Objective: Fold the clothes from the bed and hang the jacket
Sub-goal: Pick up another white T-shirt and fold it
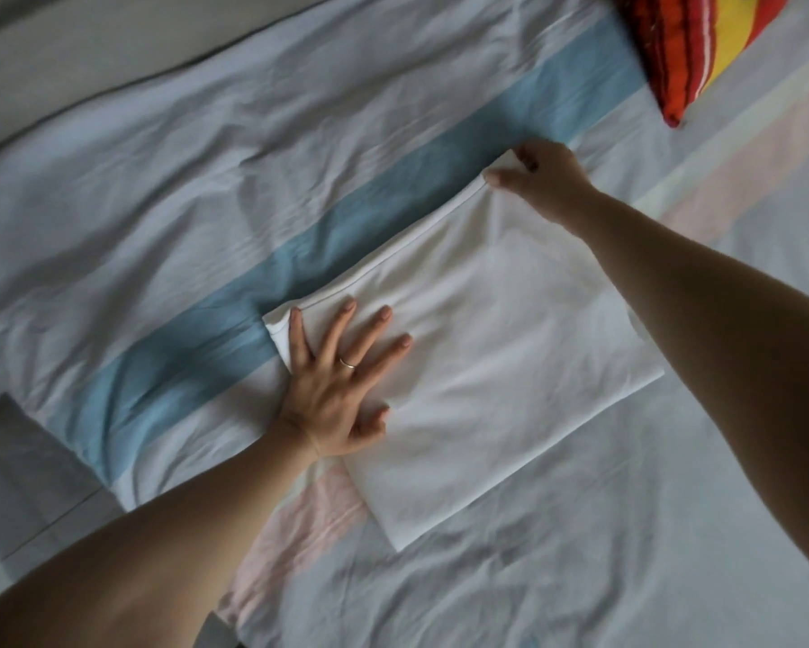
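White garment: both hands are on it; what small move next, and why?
Probably carry the corner pinched by the right hand over toward the left hand, which presses the other end flat. The white garment lies as a long smooth rectangle, so halving it looks next.
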`<state>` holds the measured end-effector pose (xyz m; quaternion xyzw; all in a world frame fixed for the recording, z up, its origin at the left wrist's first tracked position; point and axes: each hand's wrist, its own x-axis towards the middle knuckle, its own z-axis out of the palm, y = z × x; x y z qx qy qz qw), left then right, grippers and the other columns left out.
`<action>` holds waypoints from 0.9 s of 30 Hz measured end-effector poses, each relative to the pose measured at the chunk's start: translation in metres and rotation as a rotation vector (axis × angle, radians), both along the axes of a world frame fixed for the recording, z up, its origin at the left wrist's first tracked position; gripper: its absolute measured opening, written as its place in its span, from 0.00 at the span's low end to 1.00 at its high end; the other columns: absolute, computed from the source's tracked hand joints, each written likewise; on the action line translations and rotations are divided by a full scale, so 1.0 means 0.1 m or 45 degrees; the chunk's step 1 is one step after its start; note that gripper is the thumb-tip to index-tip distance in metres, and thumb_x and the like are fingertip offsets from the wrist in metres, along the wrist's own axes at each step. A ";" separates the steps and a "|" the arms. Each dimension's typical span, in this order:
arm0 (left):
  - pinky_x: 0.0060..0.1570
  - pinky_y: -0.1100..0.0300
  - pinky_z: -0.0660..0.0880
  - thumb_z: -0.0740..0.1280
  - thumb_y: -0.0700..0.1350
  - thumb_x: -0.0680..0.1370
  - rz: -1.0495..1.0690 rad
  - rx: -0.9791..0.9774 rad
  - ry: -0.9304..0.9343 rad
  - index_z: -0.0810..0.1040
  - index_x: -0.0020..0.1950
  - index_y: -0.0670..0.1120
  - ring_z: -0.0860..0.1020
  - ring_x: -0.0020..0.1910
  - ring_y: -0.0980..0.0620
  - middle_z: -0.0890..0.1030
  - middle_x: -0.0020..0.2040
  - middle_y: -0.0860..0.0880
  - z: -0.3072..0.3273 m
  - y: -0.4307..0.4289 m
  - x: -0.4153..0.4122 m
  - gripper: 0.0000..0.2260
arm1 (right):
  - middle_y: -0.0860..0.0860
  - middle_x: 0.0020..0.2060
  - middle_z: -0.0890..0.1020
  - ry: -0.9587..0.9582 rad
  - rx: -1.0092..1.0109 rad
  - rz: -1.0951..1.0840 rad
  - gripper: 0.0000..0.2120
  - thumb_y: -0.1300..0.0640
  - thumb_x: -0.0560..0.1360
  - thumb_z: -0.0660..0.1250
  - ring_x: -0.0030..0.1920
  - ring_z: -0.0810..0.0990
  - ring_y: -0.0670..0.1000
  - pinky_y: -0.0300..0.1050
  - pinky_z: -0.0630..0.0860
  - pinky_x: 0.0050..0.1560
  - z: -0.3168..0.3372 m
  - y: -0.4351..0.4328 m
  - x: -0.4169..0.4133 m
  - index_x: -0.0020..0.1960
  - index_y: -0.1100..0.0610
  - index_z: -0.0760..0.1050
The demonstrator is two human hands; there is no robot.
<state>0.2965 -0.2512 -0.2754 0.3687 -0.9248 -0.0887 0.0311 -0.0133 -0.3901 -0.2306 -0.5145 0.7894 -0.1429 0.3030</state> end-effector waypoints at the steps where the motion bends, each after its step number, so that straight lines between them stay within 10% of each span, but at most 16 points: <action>1: 0.63 0.24 0.49 0.57 0.61 0.70 -0.001 -0.002 0.000 0.63 0.75 0.53 0.55 0.75 0.36 0.61 0.76 0.46 0.00 0.00 0.00 0.33 | 0.49 0.36 0.70 -0.078 -0.042 -0.054 0.13 0.48 0.71 0.71 0.43 0.68 0.50 0.43 0.63 0.45 0.03 0.00 -0.02 0.39 0.51 0.68; 4: 0.63 0.24 0.50 0.57 0.61 0.70 -0.003 -0.019 -0.001 0.63 0.75 0.53 0.55 0.75 0.36 0.61 0.76 0.46 -0.01 -0.01 0.00 0.33 | 0.46 0.36 0.71 -0.006 -0.098 -0.132 0.10 0.48 0.71 0.69 0.44 0.70 0.49 0.45 0.62 0.47 0.04 0.03 -0.07 0.40 0.50 0.69; 9: 0.63 0.24 0.49 0.58 0.60 0.70 -0.007 -0.020 -0.002 0.62 0.75 0.53 0.54 0.75 0.36 0.60 0.76 0.46 -0.01 -0.01 0.00 0.34 | 0.52 0.64 0.73 0.500 -0.210 -0.175 0.21 0.47 0.75 0.60 0.65 0.70 0.55 0.51 0.61 0.64 0.01 0.22 0.34 0.66 0.52 0.71; 12: 0.63 0.24 0.48 0.59 0.60 0.69 -0.011 -0.039 0.009 0.63 0.75 0.53 0.54 0.75 0.36 0.60 0.77 0.46 -0.03 0.00 0.00 0.34 | 0.58 0.68 0.72 0.405 -0.609 0.511 0.25 0.48 0.77 0.56 0.69 0.69 0.59 0.60 0.63 0.69 -0.08 0.75 0.93 0.71 0.59 0.68; 15: 0.63 0.24 0.48 0.60 0.60 0.68 -0.016 -0.060 0.020 0.62 0.75 0.54 0.54 0.75 0.36 0.59 0.77 0.46 -0.03 -0.01 0.00 0.35 | 0.54 0.74 0.64 0.622 -0.459 1.097 0.27 0.42 0.79 0.51 0.74 0.62 0.57 0.56 0.57 0.73 -0.20 1.34 0.87 0.76 0.51 0.59; 22: 0.64 0.25 0.48 0.57 0.61 0.71 0.002 -0.065 -0.003 0.60 0.76 0.56 0.53 0.76 0.37 0.58 0.77 0.46 -0.03 0.00 0.01 0.33 | 0.51 0.78 0.50 0.721 0.215 -0.308 0.34 0.36 0.77 0.41 0.77 0.48 0.57 0.69 0.41 0.72 -0.16 1.78 -0.28 0.78 0.51 0.47; 27: 0.65 0.26 0.47 0.59 0.61 0.70 0.028 -0.057 -0.025 0.60 0.76 0.57 0.52 0.76 0.38 0.57 0.78 0.48 -0.01 0.04 0.01 0.34 | 0.53 0.77 0.53 0.779 -0.112 0.670 0.30 0.38 0.78 0.46 0.76 0.54 0.62 0.68 0.47 0.71 -0.18 2.28 0.37 0.78 0.48 0.49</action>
